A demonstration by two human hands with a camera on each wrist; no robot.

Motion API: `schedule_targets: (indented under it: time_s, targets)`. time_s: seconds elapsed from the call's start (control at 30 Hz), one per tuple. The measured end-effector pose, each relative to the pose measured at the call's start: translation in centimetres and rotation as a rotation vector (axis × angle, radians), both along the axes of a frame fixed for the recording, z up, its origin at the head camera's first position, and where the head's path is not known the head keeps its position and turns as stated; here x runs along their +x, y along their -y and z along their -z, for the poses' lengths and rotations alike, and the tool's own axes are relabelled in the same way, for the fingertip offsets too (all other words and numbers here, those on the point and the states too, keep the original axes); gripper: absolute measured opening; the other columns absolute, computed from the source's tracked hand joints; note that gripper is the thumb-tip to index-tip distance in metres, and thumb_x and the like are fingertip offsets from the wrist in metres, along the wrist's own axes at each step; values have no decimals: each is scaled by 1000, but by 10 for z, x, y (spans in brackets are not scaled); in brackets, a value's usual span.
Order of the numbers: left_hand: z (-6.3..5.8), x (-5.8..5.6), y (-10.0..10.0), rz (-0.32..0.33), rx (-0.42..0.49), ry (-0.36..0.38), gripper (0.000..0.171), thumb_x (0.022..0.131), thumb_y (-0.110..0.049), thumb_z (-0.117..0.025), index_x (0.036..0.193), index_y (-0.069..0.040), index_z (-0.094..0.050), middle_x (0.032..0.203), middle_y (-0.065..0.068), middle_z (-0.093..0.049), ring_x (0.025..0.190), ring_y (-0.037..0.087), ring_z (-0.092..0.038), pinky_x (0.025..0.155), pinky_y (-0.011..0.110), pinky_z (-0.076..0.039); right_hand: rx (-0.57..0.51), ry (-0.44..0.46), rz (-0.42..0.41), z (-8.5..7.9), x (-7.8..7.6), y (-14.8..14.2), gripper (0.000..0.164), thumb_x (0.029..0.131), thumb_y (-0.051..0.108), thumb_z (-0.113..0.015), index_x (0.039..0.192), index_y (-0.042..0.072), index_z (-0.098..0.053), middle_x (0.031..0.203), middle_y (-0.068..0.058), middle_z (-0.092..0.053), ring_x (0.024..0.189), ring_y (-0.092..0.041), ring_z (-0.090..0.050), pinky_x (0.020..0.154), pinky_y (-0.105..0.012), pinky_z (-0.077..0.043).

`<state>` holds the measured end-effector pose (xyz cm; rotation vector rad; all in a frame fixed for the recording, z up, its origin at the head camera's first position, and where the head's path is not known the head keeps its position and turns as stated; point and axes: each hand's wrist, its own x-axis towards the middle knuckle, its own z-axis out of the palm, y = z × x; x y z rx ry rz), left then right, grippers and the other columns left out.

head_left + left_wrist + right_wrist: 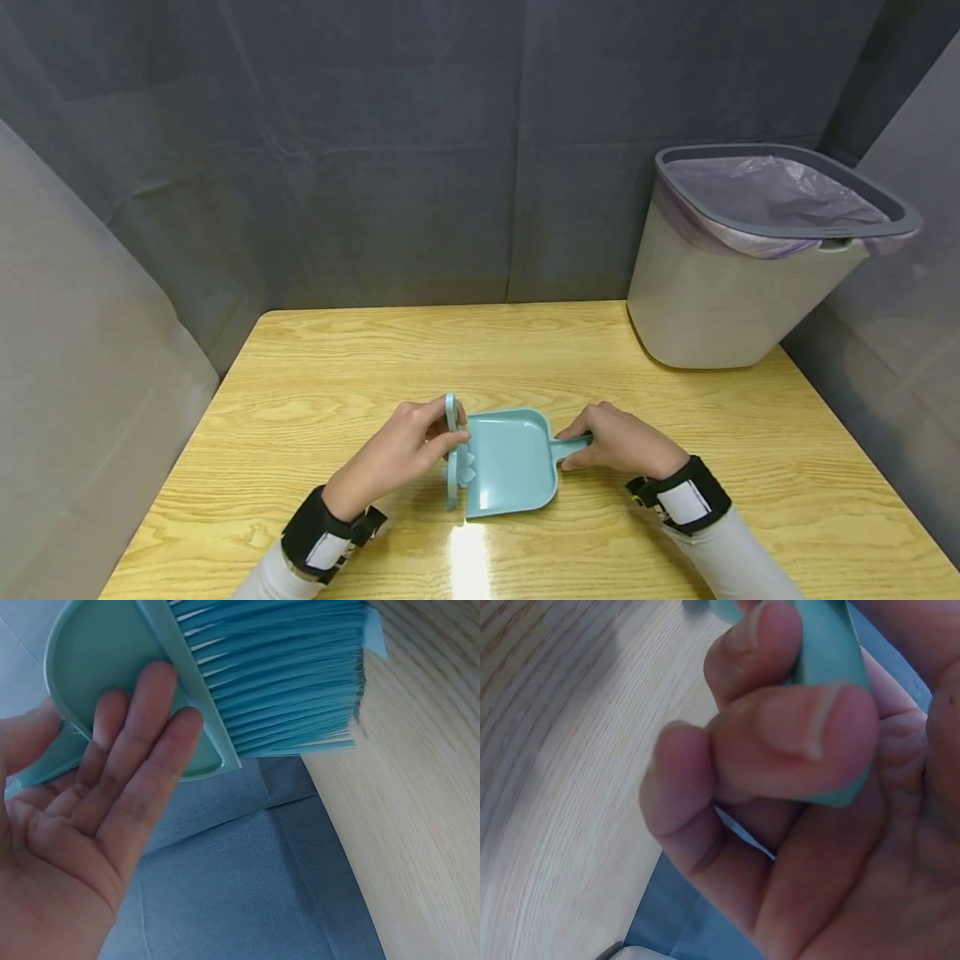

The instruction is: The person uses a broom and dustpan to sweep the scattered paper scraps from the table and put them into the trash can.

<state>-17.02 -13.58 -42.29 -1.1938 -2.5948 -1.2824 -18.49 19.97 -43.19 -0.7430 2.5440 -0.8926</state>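
Note:
A teal hand brush (451, 479) is in my left hand (401, 446), pinched between thumb and fingers, upright on its edge at the dustpan's open side. The left wrist view shows its blue bristles (285, 690) pointing at the wooden table, with the fingers laid along the brush's back (97, 652). My right hand (626, 437) grips the handle (829, 645) of a light blue dustpan (513, 462), which lies flat on the table. Pale blue paper scraps (466, 468) sit between the bristles and the pan's front lip; one scrap (375, 634) shows past the bristle tips.
A beige waste bin (727, 300) with a grey rim and a purple-tinted liner stands at the table's back right corner. Dark grey cloth (390, 167) hangs behind the wooden table (337, 350), and lighter panels flank both sides.

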Motion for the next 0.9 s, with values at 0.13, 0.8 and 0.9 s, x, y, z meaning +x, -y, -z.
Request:
schedule_targets:
  time_s: [0.13, 0.8, 0.9]
  targets:
    - [-1, 1, 0, -8, 10, 4, 5, 105, -23, -63, 104, -19, -61, 82, -12, -64, 65, 1, -57, 60, 24, -51, -8, 2, -5, 0, 0, 0, 31, 83, 18, -89, 110, 6, -81, 105, -1, -77, 78, -5, -60, 69, -24, -51]
    - [-8, 2, -1, -92, 147, 21, 10, 103, -12, -66, 112, -8, -66, 97, -1, -72, 83, 9, -71, 73, 29, -60, -8, -3, -7, 0, -1, -1, 33, 84, 20, -88, 112, 5, -80, 108, -3, -77, 81, -5, -61, 71, -24, -53]
    - [-9, 1, 2, -128, 141, -38, 7, 102, -11, -67, 109, -8, -65, 94, -1, -71, 80, 7, -70, 71, 28, -59, -10, -2, -8, 1, -1, -1, 34, 84, 20, -88, 113, 4, -80, 108, -3, -77, 81, -5, -61, 71, -24, -53]
